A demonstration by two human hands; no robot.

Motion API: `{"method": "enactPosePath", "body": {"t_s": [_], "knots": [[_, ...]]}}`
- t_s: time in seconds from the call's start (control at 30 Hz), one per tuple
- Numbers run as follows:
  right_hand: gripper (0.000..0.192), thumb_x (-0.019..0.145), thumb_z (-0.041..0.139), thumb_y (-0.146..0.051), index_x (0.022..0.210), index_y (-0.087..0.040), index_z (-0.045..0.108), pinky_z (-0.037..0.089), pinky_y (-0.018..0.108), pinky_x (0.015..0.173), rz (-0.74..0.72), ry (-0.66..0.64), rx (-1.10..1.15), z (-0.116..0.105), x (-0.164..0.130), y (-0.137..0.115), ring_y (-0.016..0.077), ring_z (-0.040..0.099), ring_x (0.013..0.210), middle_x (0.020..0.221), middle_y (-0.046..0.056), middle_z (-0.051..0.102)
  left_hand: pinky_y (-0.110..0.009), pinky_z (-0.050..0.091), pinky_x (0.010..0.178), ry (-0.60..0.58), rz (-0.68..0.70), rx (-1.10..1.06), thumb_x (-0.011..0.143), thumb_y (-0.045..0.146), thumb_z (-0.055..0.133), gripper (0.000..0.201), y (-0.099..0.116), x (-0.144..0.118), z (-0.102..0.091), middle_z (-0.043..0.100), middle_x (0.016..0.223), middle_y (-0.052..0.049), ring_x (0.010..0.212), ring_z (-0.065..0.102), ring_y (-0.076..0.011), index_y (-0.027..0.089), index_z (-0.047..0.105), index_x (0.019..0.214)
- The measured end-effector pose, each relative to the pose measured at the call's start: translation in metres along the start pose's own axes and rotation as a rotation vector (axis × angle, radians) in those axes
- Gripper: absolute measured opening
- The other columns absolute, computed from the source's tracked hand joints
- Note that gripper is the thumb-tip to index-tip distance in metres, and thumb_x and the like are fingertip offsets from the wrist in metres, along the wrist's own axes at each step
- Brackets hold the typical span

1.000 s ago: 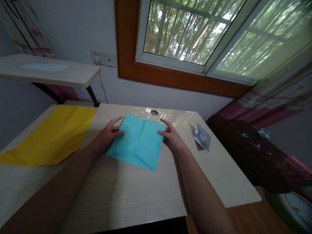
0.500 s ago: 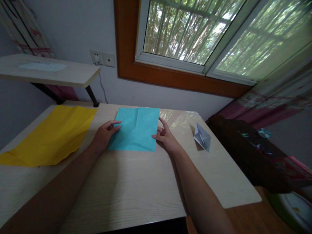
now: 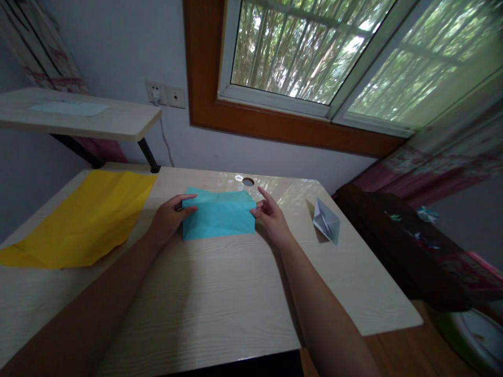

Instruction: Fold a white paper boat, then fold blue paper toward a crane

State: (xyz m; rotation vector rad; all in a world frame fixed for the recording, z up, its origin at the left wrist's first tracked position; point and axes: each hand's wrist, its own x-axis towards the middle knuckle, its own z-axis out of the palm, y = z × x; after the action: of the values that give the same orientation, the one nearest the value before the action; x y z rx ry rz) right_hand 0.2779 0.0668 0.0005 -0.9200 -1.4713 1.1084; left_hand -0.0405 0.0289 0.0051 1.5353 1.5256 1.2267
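Turquoise paper (image 3: 219,217): upper part now bent away along a crosswise line, the sheet showing shallower than half a second ago, when it stood nearly square; position, between the two hands, above or on the table.

Left hand (image 3: 167,217): thumb and fingers nearly closed, pinching the paper's left edge.

Right hand (image 3: 273,220): thumb and bent fingers closed at the paper's right edge; forefinger extended, clear of it.

Table (image 3: 236,293): pale, wood-grained, under both hands; round cable hole (image 3: 248,181) just beyond the paper, dappled light around it.

Yellow sheet (image 3: 82,220): large, lying left of the left hand, near edge slightly raised.

Folded grey-white paper (image 3: 327,221): angular, right of the right hand.

Raised shelf (image 3: 121,120): beyond the left hand, on black legs; pale flat sheet (image 3: 69,108) on top.

Wall sockets (image 3: 165,95): beyond the left hand; cord hanging below.

Window (image 3: 298,52): beyond the right hand, orange-brown wooden surround, greenery outside.

Curtain (image 3: 451,152): far right of the right hand, pink and pale, above dark brown furniture (image 3: 396,251).
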Motion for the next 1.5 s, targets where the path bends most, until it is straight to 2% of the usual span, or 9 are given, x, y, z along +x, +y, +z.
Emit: {"method": "enactPosePath", "body": {"t_s": [0.1, 0.23, 0.4, 0.53, 0.7, 0.8, 0.93, 1.17, 1.5], "knots": [[0.050, 0.079, 0.077, -0.033, 0.128, -0.033, 0.068, 0.047, 0.029, 0.073, 0.022, -0.045, -0.088, -0.001, -0.001, -0.001, 0.0123, 0.053, 0.075, 0.086, -0.002, 0.055, -0.033, 0.048, 0.084, 0.015, 0.046, 0.141, 0.082, 0.050, 0.069, 0.044, 0.002, 0.000, 0.000, 0.072, 0.107, -0.004, 0.091, 0.063, -0.0220, 0.025, 0.073, 0.118], [0.057, 0.079, 0.079, -0.040, 0.133, -0.029, 0.065, 0.044, 0.028, 0.068, 0.027, -0.076, -0.240, -0.001, -0.005, -0.003, 0.0121, 0.049, 0.069, 0.079, -0.004, 0.050, -0.033, 0.048, 0.083, -0.019, 0.103, 0.231, 0.085, 0.049, 0.067, 0.038, 0.004, -0.001, 0.002, 0.072, 0.105, -0.004, 0.089, 0.063, -0.0218, 0.025, 0.075, 0.113], [0.047, 0.085, 0.073, -0.048, 0.124, -0.023, 0.071, 0.041, 0.029, 0.065, -0.030, -0.080, -0.487, 0.000, -0.005, -0.006, 0.0132, 0.048, 0.065, 0.071, -0.003, 0.051, -0.035, 0.047, 0.081, -0.061, 0.186, 0.274, 0.089, 0.047, 0.063, 0.028, 0.006, 0.000, 0.002, 0.069, 0.093, -0.003, 0.087, 0.062, -0.0214, 0.025, 0.076, 0.098], [0.037, 0.089, 0.070, -0.047, 0.118, -0.024, 0.074, 0.043, 0.031, 0.067, -0.192, -0.046, -0.657, 0.000, -0.005, -0.010, 0.0158, 0.050, 0.069, 0.075, 0.000, 0.051, -0.037, 0.049, 0.090, 0.052, 0.287, 0.244, 0.087, 0.044, 0.067, 0.022, 0.004, -0.002, 0.006, 0.061, 0.098, -0.004, 0.094, 0.059, -0.0214, 0.026, 0.078, 0.091], [0.031, 0.088, 0.073, -0.042, 0.116, -0.030, 0.074, 0.048, 0.043, 0.088, -0.430, -0.039, -0.785, 0.013, -0.010, -0.020, 0.0248, 0.054, 0.100, 0.103, 0.009, 0.059, -0.045, 0.045, 0.104, 0.173, 0.470, 0.316, 0.086, 0.037, 0.073, 0.011, 0.005, -0.010, 0.017, 0.051, 0.117, -0.007, 0.114, 0.050, -0.0247, 0.027, 0.079, 0.087], [0.029, 0.090, 0.071, -0.039, 0.117, -0.029, 0.073, 0.048, 0.045, 0.093, -0.518, -0.162, -0.823, 0.024, -0.013, -0.027, 0.0250, 0.055, 0.102, 0.109, 0.010, 0.063, -0.052, 0.038, 0.107, 0.149, 0.579, 0.433, 0.087, 0.036, 0.072, 0.010, 0.009, -0.016, 0.023, 0.055, 0.124, -0.008, 0.119, 0.048, -0.0277, 0.028, 0.079, 0.086], [0.022, 0.095, 0.065, -0.035, 0.113, -0.026, 0.074, 0.048, 0.044, 0.094, -0.571, -0.268, -0.877, 0.037, -0.014, -0.032, 0.0255, 0.056, 0.104, 0.110, 0.010, 0.068, -0.050, 0.036, 0.105, 0.089, 0.706, 0.474, 0.088, 0.033, 0.072, 0.008, 0.014, -0.020, 0.029, 0.065, 0.112, -0.006, 0.110, 0.055, -0.0254, 0.027, 0.077, 0.085], [0.017, 0.098, 0.060, -0.028, 0.099, -0.024, 0.076, 0.048, 0.043, 0.090, -0.602, -0.313, -0.853, 0.042, -0.014, -0.034, 0.0236, 0.058, 0.095, 0.097, 0.007, 0.074, -0.046, 0.041, 0.106, 0.005, 0.765, 0.392, 0.089, 0.028, 0.071, 0.004, 0.018, -0.021, 0.030, 0.072, 0.094, -0.003, 0.100, 0.058, -0.0215, 0.026, 0.074, 0.088], [0.020, 0.099, 0.057, -0.030, 0.095, -0.024, 0.077, 0.047, 0.043, 0.086, -0.628, -0.328, -0.886, 0.050, -0.018, -0.039, 0.0236, 0.057, 0.094, 0.095, 0.007, 0.073, -0.051, 0.036, 0.114, -0.036, 0.805, 0.523, 0.090, 0.022, 0.067, 0.013, 0.027, -0.029, 0.030, 0.074, 0.096, -0.001, 0.104, 0.057, -0.0234, 0.030, 0.075, 0.097]]}}
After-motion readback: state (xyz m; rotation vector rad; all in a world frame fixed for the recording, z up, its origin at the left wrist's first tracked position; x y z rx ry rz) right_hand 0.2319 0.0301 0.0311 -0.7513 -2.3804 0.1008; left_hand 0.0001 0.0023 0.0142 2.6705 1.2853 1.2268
